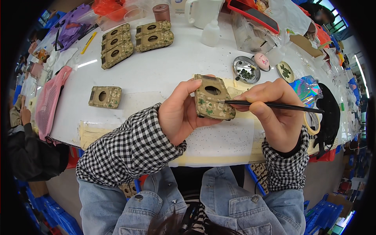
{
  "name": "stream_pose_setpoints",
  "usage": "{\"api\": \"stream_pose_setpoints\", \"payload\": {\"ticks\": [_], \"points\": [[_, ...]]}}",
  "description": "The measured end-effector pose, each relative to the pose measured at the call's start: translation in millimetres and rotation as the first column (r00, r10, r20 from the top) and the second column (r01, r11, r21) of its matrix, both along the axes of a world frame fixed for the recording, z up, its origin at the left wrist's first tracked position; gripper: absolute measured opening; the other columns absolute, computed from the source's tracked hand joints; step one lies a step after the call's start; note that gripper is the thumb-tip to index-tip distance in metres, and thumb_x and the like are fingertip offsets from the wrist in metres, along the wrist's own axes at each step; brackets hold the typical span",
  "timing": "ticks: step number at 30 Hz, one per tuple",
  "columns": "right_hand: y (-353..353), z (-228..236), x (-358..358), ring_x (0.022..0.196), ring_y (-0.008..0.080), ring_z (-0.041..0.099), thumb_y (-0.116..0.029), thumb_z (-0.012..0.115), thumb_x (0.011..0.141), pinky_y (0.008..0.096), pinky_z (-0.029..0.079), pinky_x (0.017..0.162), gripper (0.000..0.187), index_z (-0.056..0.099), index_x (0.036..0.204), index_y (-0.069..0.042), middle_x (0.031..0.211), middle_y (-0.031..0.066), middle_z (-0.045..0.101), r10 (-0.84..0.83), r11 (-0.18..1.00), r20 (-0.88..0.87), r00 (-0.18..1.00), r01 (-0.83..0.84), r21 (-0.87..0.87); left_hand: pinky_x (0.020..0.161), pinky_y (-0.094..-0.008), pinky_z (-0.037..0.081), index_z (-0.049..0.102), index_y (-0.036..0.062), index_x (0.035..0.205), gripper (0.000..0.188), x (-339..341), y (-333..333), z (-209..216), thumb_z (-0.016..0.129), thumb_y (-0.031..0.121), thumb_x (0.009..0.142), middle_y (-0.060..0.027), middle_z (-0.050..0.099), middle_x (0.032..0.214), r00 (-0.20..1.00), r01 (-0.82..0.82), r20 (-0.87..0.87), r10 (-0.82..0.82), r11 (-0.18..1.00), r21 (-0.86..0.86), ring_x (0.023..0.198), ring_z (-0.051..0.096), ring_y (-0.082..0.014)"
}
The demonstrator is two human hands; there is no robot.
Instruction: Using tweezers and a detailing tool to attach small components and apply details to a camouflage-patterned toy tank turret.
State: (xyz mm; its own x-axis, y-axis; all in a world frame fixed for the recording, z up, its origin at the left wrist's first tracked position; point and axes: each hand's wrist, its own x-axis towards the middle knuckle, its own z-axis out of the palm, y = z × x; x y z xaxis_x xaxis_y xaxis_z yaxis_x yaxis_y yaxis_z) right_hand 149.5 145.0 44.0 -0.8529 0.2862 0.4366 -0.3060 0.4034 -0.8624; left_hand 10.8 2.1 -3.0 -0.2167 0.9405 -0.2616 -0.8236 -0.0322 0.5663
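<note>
And the left hand (176,113) clasps a boxy, oval-holed camouflage shell (212,105) above the white table (156,70); the right hand (281,122) pinches a slim black pointed tool (288,106) over it. Beyond, a rounded pink object (261,61) bears red print.

The glossy white tabletop (156,70) offers a broad lane between the left hand (178,113) and the boxy camouflage-patterned hulls (117,55) farther back; beyond the right hand (276,109), a round silver metal dish (243,63) and pink egg-shaped object (261,61) narrow the way.
</note>
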Motion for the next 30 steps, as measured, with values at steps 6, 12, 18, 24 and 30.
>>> {"api": "stream_pose_setpoints", "payload": {"ticks": [6,12,18,24,30], "points": [[1,2,1,0.076,0.0136,0.059,-0.005,0.065,0.081,0.0243,0.047,0.069,0.011,0.062,0.086,0.004,0.083,0.0092,0.060,0.010,1.000,0.005,1.000,-0.010,0.016,0.082,-0.0357,0.053,0.038,0.0052,0.129,0.048,0,-1,1,0.035,0.035,0.092,-0.0183,0.055,0.115,1.000,-0.001,0.000,0.001,1.000,0.004,0.097,0.061,-0.0324],[0,3,1,0.077,0.0137,0.059,-0.005,0.065,0.081,0.0246,0.047,0.070,0.011,0.062,0.087,0.004,0.083,0.0095,0.060,0.010,1.000,0.021,1.000,-0.010,0.008,0.082,-0.0358,0.053,0.038,0.0053,0.129,0.048,0,-1,-1,0.035,0.035,0.092,-0.0184,0.055,0.115,1.000,0.003,0.013,-0.003,1.000,0.010,0.097,0.060,-0.0325],[-3,0,1,0.077,0.0146,0.060,-0.006,0.063,0.083,0.0251,0.047,0.070,0.014,0.059,0.091,0.005,0.083,0.0094,0.060,0.019,0.995,-0.031,0.999,-0.022,-0.098,0.083,-0.0361,0.053,0.037,0.0063,0.130,0.047,-1,-1,-2,0.033,0.035,0.092,-0.0194,0.054,0.116,1.000,0.012,0.019,-0.012,1.000,0.024,0.097,0.060,-0.0329],[0,11,11,0.081,0.0153,0.060,-0.006,0.058,0.086,0.0252,0.047,0.074,0.015,0.055,0.097,0.005,0.087,0.0096,0.059,-0.070,0.997,-0.116,0.991,0.067,-0.030,0.082,-0.0350,0.053,0.037,0.0069,0.130,0.047,-1,1,0,0.031,0.035,0.093,-0.0258,0.052,0.117,1.000,0.014,0.006,-0.014,1.000,0.009,0.099,0.059,-0.0337],[3,16,20,0.078,0.0120,0.049,-0.002,0.052,0.087,0.0234,0.040,0.071,0.008,0.053,0.094,0.001,0.087,0.0064,0.051,-0.243,0.945,-0.059,0.968,0.250,0.212,0.082,-0.0350,0.053,0.037,0.0062,0.130,0.046,-3,0,-1,0.028,0.033,0.093,-0.0295,0.050,0.118,0.999,0.032,0.023,-0.033,0.999,0.030,0.100,0.058,-0.0346]]}}
